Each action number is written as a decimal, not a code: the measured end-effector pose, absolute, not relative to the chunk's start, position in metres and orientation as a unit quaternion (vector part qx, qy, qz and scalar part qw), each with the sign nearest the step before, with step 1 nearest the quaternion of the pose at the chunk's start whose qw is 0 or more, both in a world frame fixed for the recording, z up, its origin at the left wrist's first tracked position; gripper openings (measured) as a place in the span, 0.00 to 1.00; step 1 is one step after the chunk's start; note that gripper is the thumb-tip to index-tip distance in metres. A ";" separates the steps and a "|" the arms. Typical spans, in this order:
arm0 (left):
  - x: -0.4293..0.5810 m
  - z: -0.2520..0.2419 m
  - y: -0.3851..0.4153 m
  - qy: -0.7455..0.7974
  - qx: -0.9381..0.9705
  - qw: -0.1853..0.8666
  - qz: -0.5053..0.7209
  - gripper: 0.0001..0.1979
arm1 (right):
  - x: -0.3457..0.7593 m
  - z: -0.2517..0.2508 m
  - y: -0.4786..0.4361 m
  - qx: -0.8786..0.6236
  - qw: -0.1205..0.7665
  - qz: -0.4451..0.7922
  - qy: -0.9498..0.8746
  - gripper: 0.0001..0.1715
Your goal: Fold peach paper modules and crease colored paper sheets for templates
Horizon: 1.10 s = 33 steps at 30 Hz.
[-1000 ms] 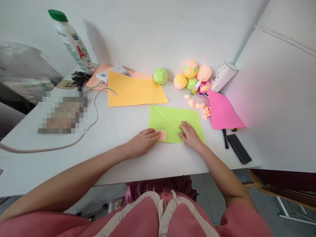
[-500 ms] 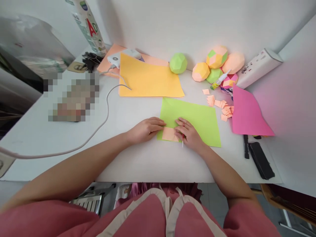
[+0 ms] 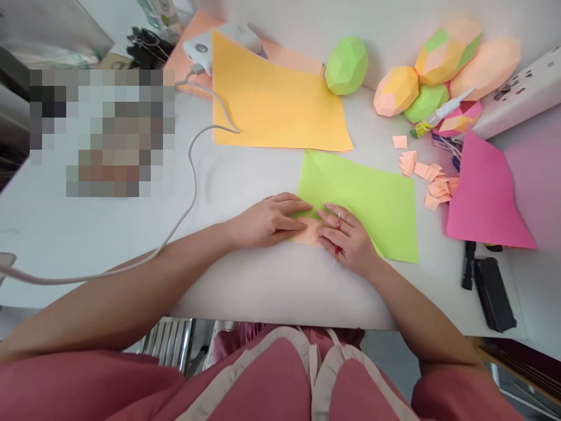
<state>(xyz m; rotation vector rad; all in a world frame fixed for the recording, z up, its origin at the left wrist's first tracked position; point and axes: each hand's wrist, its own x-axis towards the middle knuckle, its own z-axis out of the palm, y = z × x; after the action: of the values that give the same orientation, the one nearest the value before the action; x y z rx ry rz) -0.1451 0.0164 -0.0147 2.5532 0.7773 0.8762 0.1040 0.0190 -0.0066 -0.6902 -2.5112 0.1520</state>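
Observation:
A small peach paper piece (image 3: 308,233) lies over the lower left part of a green sheet (image 3: 381,199). My left hand (image 3: 274,220) rests flat at its left side, fingertips on the paper. At its right side is my right hand (image 3: 348,237), closed round a thin red pen-like tool (image 3: 338,234) that stands between the fingers; some of its fingertips touch the peach paper. Behind the hands lies a yellow sheet (image 3: 276,111). Small folded peach pieces (image 3: 432,175) are scattered to the right of the green sheet.
Faceted paper balls, one green (image 3: 347,66), stand along the wall. A glue tube (image 3: 438,114) leans on them. At right are a pink sheet (image 3: 486,199) and a black case (image 3: 495,294). A white cable (image 3: 191,187) crosses the left side.
The view has moved closer and shifted. My left hand has slid onto the peach paper, and the red tool is tilted differently in my right hand.

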 end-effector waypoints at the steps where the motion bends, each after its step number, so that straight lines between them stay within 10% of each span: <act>1: -0.145 -0.015 0.017 0.270 0.895 0.169 0.312 0.12 | 0.104 -0.006 0.019 -0.247 0.260 0.061 -0.932 0.04; 33: -0.148 -0.016 0.018 0.269 0.870 0.219 0.351 0.13 | 0.099 -0.004 0.013 -0.237 0.245 0.083 -0.937 0.05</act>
<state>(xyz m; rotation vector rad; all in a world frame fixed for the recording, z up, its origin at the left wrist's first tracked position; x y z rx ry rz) -0.1482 0.0176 -0.0165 2.4060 0.7449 0.9712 0.0994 0.0135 -0.0044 -0.6463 -2.5573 0.2273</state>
